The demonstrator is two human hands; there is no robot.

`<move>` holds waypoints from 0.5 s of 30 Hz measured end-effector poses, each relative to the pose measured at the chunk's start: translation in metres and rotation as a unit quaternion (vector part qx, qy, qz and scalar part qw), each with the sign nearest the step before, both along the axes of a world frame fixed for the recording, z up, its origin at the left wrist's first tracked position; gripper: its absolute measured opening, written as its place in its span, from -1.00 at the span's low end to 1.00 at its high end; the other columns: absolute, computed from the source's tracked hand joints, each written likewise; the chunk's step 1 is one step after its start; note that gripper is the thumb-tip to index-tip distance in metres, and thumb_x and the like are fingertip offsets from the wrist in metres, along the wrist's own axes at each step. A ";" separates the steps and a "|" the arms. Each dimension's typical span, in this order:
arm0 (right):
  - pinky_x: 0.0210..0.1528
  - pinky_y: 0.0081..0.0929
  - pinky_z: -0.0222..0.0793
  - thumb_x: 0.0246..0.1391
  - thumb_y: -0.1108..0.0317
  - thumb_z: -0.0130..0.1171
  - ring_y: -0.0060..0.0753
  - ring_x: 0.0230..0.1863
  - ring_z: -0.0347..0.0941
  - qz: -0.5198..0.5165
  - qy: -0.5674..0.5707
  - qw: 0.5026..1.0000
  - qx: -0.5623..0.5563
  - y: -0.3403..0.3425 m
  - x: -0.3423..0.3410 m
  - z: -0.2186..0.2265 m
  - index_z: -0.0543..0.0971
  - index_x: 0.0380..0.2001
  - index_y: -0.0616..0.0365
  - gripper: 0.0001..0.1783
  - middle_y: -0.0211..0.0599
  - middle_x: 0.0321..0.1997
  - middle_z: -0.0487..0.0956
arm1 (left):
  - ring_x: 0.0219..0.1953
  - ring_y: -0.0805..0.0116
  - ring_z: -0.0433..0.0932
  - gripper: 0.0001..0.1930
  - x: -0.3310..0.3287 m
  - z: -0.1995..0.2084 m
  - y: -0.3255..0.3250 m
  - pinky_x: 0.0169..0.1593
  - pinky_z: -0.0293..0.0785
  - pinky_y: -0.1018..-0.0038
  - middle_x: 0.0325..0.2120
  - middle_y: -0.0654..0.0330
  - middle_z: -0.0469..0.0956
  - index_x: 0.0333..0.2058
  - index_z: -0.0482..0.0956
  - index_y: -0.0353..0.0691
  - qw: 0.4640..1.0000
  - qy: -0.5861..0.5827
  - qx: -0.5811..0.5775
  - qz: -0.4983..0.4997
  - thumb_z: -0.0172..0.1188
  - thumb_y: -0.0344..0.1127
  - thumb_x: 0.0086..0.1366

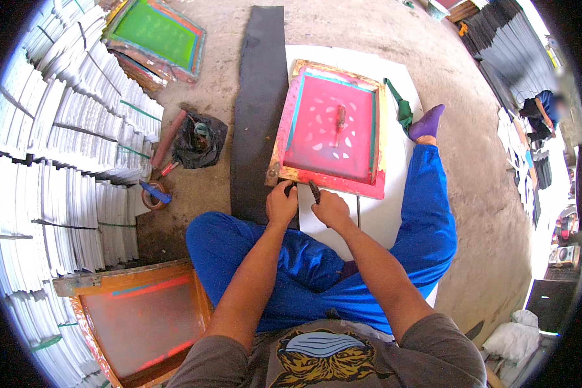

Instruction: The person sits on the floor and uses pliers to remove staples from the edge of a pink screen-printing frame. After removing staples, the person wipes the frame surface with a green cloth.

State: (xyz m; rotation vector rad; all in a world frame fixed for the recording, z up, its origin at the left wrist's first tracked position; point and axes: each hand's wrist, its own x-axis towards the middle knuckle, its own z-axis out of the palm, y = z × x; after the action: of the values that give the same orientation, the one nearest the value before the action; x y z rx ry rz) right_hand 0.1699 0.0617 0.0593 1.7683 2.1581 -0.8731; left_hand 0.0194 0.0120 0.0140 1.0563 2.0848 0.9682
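In front of me lies a wooden screen printing frame with pink mesh and pale petal shapes. A slim tool with a reddish-brown handle rests on the mesh. Just below the frame's near edge, my left hand is closed around a small black thing, mostly hidden by its fingers. Close beside it, my right hand grips a dark, narrow tool that points up toward the frame; its kind does not show clearly. White boards lie under the frame, with a black strip to the left.
Strapped stacks of white sheets line the left side. Another frame sits at lower left, a green one at far left. A black plastic bag and a tape roll lie nearby. Another person is at far right.
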 end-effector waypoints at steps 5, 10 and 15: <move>-0.14 0.08 0.53 -0.03 0.16 0.19 0.22 -0.26 0.61 -0.052 0.065 0.995 0.051 -0.020 0.002 -0.026 0.53 -0.24 0.24 -0.63 0.16 -0.37 0.64 | -0.01 -0.11 0.59 -0.66 0.000 -0.003 -0.001 0.07 0.47 0.16 -0.10 -0.07 0.63 -0.05 0.64 -0.21 1.000 0.004 0.010 -0.002 0.23 -0.20 0.24; -0.16 0.10 0.53 -0.03 0.16 0.20 0.26 -0.29 0.60 -0.043 0.090 0.993 0.065 -0.033 0.005 -0.022 0.51 -0.25 0.24 -0.63 0.17 -0.41 0.63 | -0.21 0.00 0.67 -0.67 -0.001 -0.019 0.002 -0.10 0.55 0.23 -0.23 -0.03 0.68 -0.11 0.65 -0.27 0.999 0.011 0.051 -0.002 0.23 -0.16 0.27; -0.16 0.09 0.53 0.02 0.10 0.21 0.23 -0.27 0.61 0.096 0.096 0.990 0.029 -0.037 -0.005 -0.006 0.51 -0.16 0.16 -0.59 0.14 -0.37 0.64 | -0.63 0.44 0.50 -0.73 -0.026 -0.007 -0.003 -0.54 0.39 0.44 -0.47 0.21 0.61 -0.29 0.65 -0.28 0.962 -0.260 -0.077 -0.017 0.25 -0.15 0.29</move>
State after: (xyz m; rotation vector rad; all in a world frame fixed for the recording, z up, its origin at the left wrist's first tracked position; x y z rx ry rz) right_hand 0.1651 0.0243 0.0538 1.5232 2.4504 -0.9753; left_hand -0.0064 0.0086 0.0075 0.6657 1.6684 0.9292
